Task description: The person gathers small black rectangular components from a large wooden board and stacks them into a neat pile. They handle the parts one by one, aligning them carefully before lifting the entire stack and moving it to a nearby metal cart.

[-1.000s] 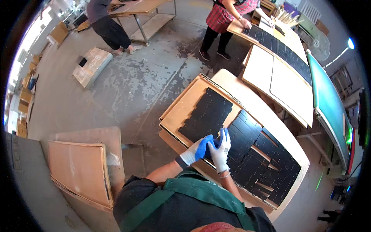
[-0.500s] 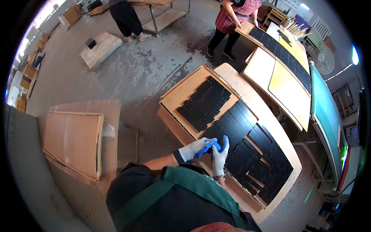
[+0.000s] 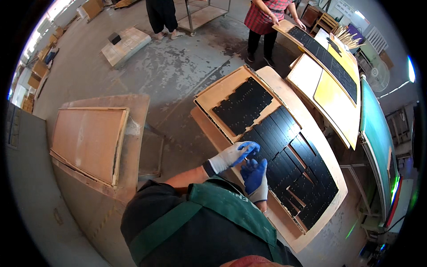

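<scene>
Both my hands wear white gloves with blue-coated palms and fingers, held over the near left edge of a shallow wooden tray (image 3: 205, 98). My left hand (image 3: 240, 153) has its fingers stretched out and slightly bent, and I see nothing in them. Just below and to the right, my right hand (image 3: 256, 179) is turned palm up, its fingers loosely apart. The hands are separate. Flat black pieces with small holes (image 3: 278, 133) cover most of the tray's near part, with narrow gaps between some. Another black block of pieces (image 3: 243, 106) lies toward its far end.
The tray rests on a larger pale board (image 3: 336, 171). At left, a framed wooden panel (image 3: 89, 144) lies on a stand. A co-worker in a checked apron (image 3: 262, 20) holds a long board with a black strip (image 3: 327, 58). Another person's legs (image 3: 162, 18) show at the back.
My hands, which were together, have come apart. The right hand has turned to show its blue palm, and the left has moved up slightly. The view has shifted a little.
</scene>
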A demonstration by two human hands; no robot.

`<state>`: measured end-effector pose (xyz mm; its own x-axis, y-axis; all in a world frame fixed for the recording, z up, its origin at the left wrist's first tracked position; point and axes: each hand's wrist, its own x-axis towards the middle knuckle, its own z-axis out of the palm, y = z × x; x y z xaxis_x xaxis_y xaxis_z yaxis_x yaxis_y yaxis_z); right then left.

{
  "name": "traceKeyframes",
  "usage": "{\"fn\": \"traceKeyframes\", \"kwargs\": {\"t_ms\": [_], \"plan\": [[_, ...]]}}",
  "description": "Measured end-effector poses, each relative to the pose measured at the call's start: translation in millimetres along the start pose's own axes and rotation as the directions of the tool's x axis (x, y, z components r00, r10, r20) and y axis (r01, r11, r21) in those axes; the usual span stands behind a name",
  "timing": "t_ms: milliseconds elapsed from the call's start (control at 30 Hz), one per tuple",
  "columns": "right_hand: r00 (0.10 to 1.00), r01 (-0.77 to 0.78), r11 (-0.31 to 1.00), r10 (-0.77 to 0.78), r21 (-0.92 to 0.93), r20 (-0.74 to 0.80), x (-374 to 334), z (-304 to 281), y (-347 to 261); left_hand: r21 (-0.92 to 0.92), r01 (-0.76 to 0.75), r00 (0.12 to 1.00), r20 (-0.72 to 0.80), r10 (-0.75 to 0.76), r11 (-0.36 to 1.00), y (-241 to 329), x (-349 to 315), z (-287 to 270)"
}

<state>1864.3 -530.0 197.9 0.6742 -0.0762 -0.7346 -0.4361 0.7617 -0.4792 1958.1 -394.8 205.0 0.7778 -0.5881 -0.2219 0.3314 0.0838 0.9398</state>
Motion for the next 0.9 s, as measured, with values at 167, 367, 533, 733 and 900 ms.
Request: {"fn": "traceKeyframes", "kwargs": {"t_ms": [167, 367, 533, 733, 900], "plan": [[0.925, -0.005, 0.96, -0.101, 0.279, 0.366, -1, 9, 3, 0.108, 0.042, 0.995, -0.096, -0.032, 0.993, -39, -24, 13], [0.905, 0.392, 0.823, -0.266, -0.411, 0.332, -17, 21, 9, 0.173, 0.033, 0.994, -0.107, -0.014, 0.984, -22, -32, 12], [0.937, -0.108, 0.986, 0.059, 0.127, 0.343, -19, 30, 7, 0.323, -0.031, 0.958, -0.259, 0.12, 0.946, -57, -24, -11], [0.97, 0.033, 0.975, -0.084, 0.219, 0.227, -14, 27, -1, -0.153, 0.133, 0.979, -0.136, -0.154, 0.979, -35, -30, -22], [0.962, 0.097, 0.939, -0.174, 0.331, 0.211, -9, 41, 11, 0.274, 0.04, 0.918, -0.39, 0.073, 0.961, -38, -52, 9]]}}
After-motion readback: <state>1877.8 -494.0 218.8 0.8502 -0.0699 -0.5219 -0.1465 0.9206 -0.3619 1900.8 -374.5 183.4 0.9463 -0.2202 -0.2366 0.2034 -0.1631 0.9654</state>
